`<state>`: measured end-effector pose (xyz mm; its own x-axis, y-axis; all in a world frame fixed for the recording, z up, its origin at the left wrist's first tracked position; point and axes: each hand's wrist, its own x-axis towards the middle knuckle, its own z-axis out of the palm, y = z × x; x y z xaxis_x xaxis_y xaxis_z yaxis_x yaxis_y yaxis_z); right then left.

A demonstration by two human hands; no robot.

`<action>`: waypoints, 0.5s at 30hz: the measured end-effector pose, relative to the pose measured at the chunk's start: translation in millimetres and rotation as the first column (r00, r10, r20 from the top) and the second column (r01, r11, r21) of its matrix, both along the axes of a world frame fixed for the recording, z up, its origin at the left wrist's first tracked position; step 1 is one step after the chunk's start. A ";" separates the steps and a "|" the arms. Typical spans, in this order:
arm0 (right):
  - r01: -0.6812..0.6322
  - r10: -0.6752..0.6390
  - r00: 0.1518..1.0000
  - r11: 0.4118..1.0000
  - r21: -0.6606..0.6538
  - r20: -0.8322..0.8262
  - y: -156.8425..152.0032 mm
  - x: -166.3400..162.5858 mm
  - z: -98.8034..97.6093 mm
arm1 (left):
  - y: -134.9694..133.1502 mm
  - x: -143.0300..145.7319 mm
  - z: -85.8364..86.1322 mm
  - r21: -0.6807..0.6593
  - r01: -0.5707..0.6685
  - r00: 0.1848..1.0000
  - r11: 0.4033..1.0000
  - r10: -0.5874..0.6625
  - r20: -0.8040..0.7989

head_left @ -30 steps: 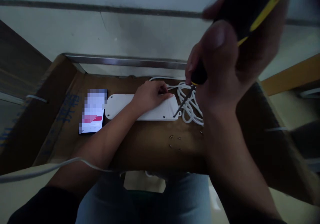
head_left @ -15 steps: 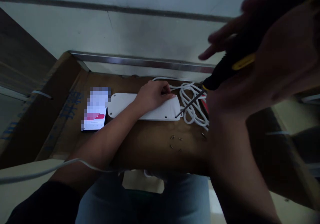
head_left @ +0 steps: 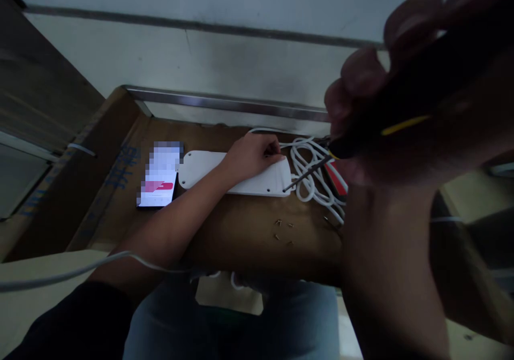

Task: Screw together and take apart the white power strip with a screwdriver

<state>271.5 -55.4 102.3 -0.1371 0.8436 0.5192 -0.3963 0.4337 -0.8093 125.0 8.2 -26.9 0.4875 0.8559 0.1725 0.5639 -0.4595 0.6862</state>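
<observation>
A white power strip [head_left: 201, 167] lies with its screw-hole side up on a brown cardboard surface. My left hand [head_left: 252, 156] presses on its right half, fingers curled over the far edge. My right hand [head_left: 361, 92] is closed around the black-and-yellow handle of a screwdriver [head_left: 309, 172], large and close to the camera. The shaft slants down to the left, its tip in the hole at the strip's near right corner. Several small screws [head_left: 278, 223] lie loose on the cardboard in front of the strip.
A lit phone [head_left: 160, 175] lies left of the strip. A coiled white cord [head_left: 305, 156] and a red object [head_left: 336, 178] are at the right. Cardboard side walls [head_left: 76, 172] border the surface, a metal rail [head_left: 225, 103] runs behind, and another white cable [head_left: 80, 269] crosses my left forearm.
My right hand's fingers, spread off the handle before, now wrap around it. The screwdriver tip stays at the same corner hole. My left hand still rests on the strip; the view has shifted slightly.
</observation>
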 end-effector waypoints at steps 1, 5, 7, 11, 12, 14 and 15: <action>-0.011 0.010 1.000 1.000 -0.003 -0.022 -0.2 1.5 -2.0 | 0.4 -0.2 -0.6 0.006 0.004 1.000 1.000 -0.004 0.002; -0.179 0.183 0.982 0.980 0.086 -0.043 8.6 14.5 -9.7 | 1.7 -0.7 -2.4 0.001 0.010 1.000 1.000 -0.010 0.005; -0.337 0.334 0.941 0.940 0.058 0.057 17.2 23.2 -13.1 | 1.6 -0.7 -2.8 -0.008 0.002 1.000 1.000 -0.002 0.006; -0.351 0.352 0.936 0.929 0.117 0.011 27.3 32.1 -19.8 | 1.2 -0.6 -3.1 -0.003 -0.004 1.000 1.000 0.004 0.020; -0.293 0.298 0.953 0.951 0.097 -0.044 27.2 33.0 -20.9 | 1.3 -0.6 -3.4 -0.007 -0.003 1.000 1.000 0.003 0.017; -0.158 0.156 0.984 0.987 -0.007 -0.091 25.3 36.1 -22.5 | 1.8 -0.7 -4.3 -0.006 0.000 1.000 1.000 0.000 0.009; -0.050 0.046 0.993 0.998 -0.038 -0.109 24.4 38.7 -23.1 | 2.0 -0.7 -4.7 0.001 0.002 1.000 1.000 -0.002 0.010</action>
